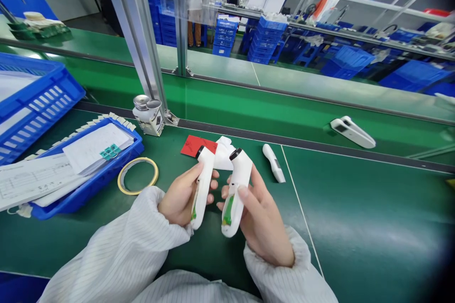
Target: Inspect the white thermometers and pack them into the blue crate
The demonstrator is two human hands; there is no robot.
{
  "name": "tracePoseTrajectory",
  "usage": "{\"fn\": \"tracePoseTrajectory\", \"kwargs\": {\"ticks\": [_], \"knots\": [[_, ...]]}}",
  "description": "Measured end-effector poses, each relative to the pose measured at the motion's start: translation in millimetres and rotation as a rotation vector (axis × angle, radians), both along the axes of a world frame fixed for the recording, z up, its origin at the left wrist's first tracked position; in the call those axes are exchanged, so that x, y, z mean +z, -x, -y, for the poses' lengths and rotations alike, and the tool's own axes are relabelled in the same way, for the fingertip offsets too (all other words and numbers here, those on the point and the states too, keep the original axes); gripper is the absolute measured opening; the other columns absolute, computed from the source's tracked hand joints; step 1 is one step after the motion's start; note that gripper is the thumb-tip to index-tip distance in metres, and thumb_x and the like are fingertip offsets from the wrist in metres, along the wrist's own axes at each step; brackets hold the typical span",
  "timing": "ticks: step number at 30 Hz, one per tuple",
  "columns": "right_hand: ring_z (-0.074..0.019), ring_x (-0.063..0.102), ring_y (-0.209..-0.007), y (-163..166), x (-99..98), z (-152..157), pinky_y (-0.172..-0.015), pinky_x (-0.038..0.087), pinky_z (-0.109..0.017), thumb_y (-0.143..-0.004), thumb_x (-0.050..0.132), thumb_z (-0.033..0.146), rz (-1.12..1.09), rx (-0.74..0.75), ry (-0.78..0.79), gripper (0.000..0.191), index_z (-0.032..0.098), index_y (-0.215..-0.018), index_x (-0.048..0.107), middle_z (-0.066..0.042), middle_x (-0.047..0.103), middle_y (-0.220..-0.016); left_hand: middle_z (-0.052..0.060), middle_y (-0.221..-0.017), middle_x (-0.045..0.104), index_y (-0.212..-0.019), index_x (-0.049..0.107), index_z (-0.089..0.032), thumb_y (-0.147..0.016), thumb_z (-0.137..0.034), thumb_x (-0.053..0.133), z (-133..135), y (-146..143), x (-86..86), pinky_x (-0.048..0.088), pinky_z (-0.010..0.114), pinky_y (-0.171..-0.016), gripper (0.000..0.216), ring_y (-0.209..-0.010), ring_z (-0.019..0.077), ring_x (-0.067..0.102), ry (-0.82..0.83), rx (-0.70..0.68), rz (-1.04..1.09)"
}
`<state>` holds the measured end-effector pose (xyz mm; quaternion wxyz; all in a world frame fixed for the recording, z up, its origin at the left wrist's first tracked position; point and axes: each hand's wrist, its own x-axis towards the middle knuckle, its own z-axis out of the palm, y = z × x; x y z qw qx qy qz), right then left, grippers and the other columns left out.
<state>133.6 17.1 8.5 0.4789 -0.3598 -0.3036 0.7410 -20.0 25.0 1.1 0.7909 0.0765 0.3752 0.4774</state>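
My left hand [181, 196] is closed around a white handheld thermometer [205, 187] with a black ring at its bent head. In my right hand [265, 220] is a second white thermometer [243, 170] of the same shape, thumb pressed on its side. Both are tilted upright side by side, a small gap between them. Green shows in an opening low on each handle. Behind them on the green bench lie a red card [194, 145] and a white piece [223, 154], partly hidden. To the right rests another slim white device [273, 163].
A roll of tape [155, 170] and a blue tray [85, 189] of papers lie at left, below a blue crate [46, 97]. A metal-topped bottle [144, 111] stands by the metal post [137, 28]. A white device [353, 132] sits along the back ledge. People are in the background.
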Motion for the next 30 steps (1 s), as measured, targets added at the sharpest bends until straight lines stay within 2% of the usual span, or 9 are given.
{"fn": "tracePoseTrajectory", "kwargs": {"ticks": [3, 6, 10, 15, 20, 23, 26, 28, 30], "knots": [[-0.0127, 0.066, -0.079, 5.6, 4.4, -5.5, -0.074, 0.060, -0.027, -0.086, 0.067, 0.029, -0.152, -0.032, 0.119, 0.047, 0.024, -0.130, 0.052, -0.001, 0.067, -0.088, 0.006, -0.076, 0.059, -0.096, 0.060, -0.003, -0.099, -0.025, 0.038, -3.4, -0.6, 5.7, 0.055, 0.021, -0.057, 0.031, -0.057, 0.0110, 0.061, 0.066, 0.063, 0.156], [-0.0126, 0.069, -0.084, 13.4, 10.4, -10.8, -0.079, 0.059, -0.023, -0.091, 0.059, 0.027, -0.271, -0.076, 0.279, 0.036, 0.016, -0.125, 0.057, -0.007, 0.072, -0.096, 0.009, -0.083, 0.061, -0.099, 0.057, -0.004, -0.097, -0.019, 0.042, -5.6, -4.8, 12.7, 0.058, 0.024, -0.062, 0.021, -0.065, 0.0135, 0.065, 0.165, 0.194, 0.321], [-0.0155, 0.071, -0.094, 20.9, 17.0, -13.8, -0.077, 0.061, -0.021, -0.099, 0.044, 0.023, -0.357, -0.165, 0.428, 0.039, 0.007, -0.133, 0.049, -0.016, 0.069, -0.112, 0.009, -0.090, 0.062, -0.103, 0.053, -0.008, -0.097, -0.015, 0.043, -7.1, -12.8, 17.0, 0.059, 0.022, -0.066, 0.015, -0.073, 0.0134, 0.068, 0.240, 0.336, 0.427], [-0.0207, 0.066, -0.110, 21.9, 19.3, -12.2, -0.078, 0.062, -0.022, -0.101, 0.038, 0.025, -0.404, -0.206, 0.467, 0.044, 0.006, -0.140, 0.042, -0.018, 0.063, -0.125, 0.008, -0.086, 0.062, -0.103, 0.052, -0.008, -0.097, -0.014, 0.042, -7.3, -18.2, 16.2, 0.060, 0.024, -0.062, 0.014, -0.068, 0.0139, 0.068, 0.258, 0.362, 0.463], [-0.0189, 0.067, -0.107, 20.4, 18.3, -12.9, -0.075, 0.062, -0.021, -0.101, 0.037, 0.027, -0.410, -0.214, 0.506, 0.043, 0.009, -0.139, 0.042, -0.017, 0.063, -0.123, 0.009, -0.086, 0.063, -0.107, 0.052, -0.006, -0.098, -0.015, 0.040, -6.7, -15.9, 16.5, 0.060, 0.023, -0.065, 0.017, -0.070, 0.0128, 0.069, 0.227, 0.350, 0.493], [-0.0147, 0.069, -0.097, 15.9, 15.4, -13.7, -0.075, 0.062, -0.019, -0.100, 0.037, 0.027, -0.415, -0.174, 0.530, 0.039, 0.012, -0.135, 0.047, -0.012, 0.067, -0.111, 0.009, -0.081, 0.062, -0.105, 0.053, -0.005, -0.098, -0.016, 0.040, -5.6, -14.0, 16.5, 0.060, 0.024, -0.065, 0.019, -0.068, 0.0137, 0.068, 0.182, 0.304, 0.453], [-0.0127, 0.068, -0.081, 7.2, 12.0, -12.3, -0.070, 0.061, -0.019, -0.096, 0.043, 0.024, -0.351, -0.077, 0.498, 0.032, 0.010, -0.122, 0.056, -0.009, 0.067, -0.092, 0.007, -0.074, 0.061, -0.104, 0.055, -0.006, -0.095, -0.015, 0.044, -1.4, -13.3, 16.4, 0.057, 0.024, -0.052, 0.017, -0.057, 0.0146, 0.064, 0.098, 0.258, 0.362], [-0.0130, 0.065, -0.076, 1.2, 10.7, -10.4, -0.066, 0.061, -0.021, -0.091, 0.051, 0.023, -0.280, -0.017, 0.390, 0.027, 0.011, -0.114, 0.060, -0.007, 0.065, -0.087, 0.005, -0.076, 0.061, -0.110, 0.055, -0.011, -0.091, -0.014, 0.052, 3.3, -13.0, 16.4, 0.055, 0.023, -0.046, 0.019, -0.057, 0.0147, 0.062, -0.038, 0.244, 0.185], [-0.0137, 0.063, -0.075, -3.4, 10.5, -8.6, -0.062, 0.061, -0.024, -0.087, 0.058, 0.022, -0.224, 0.008, 0.236, 0.027, 0.015, -0.112, 0.062, -0.006, 0.064, -0.090, 0.003, -0.082, 0.061, -0.119, 0.051, -0.017, -0.088, -0.017, 0.060, 8.4, -12.5, 16.1, 0.055, 0.024, -0.047, 0.032, -0.063, 0.0156, 0.063, -0.232, 0.210, -0.112]]}}
